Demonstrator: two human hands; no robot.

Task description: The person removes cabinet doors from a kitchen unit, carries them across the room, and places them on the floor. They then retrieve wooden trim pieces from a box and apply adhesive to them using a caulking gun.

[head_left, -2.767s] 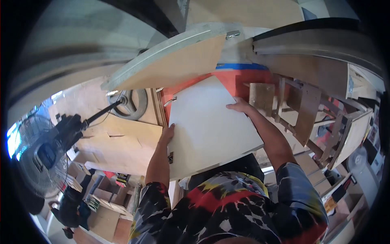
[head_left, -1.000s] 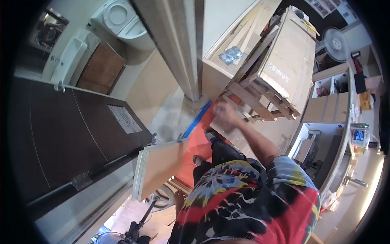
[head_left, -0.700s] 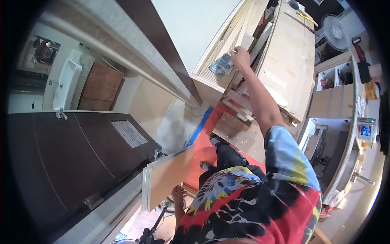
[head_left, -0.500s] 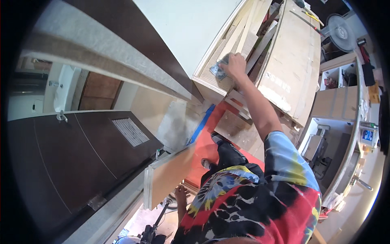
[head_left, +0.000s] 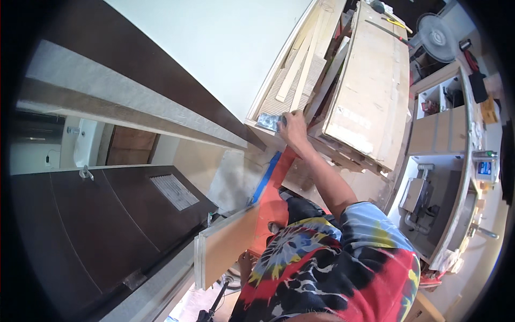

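Observation:
My right hand reaches forward over the near end of a long shallow wooden tray. Its fingers are closed on a shiny blue-grey plastic packet with something dark at the hand's end; the contents cannot be made out. Under and beyond the packet lie a ribbed beige sheet and thin wooden strips. Low by my side hangs my left hand, close to the edge of a tan panel. It is in shadow and partly hidden by my shirt, so its fingers are unclear.
A large cardboard-covered board lies right of the tray. Farther right stand an open cabinet with pipes inside and a fan. To the left is a dark door with a vent. Red covering lies on the floor.
My right hand and the packet have shifted nearer to me, to the tray's near end. My left hand is now more hidden. The view has turned slightly.

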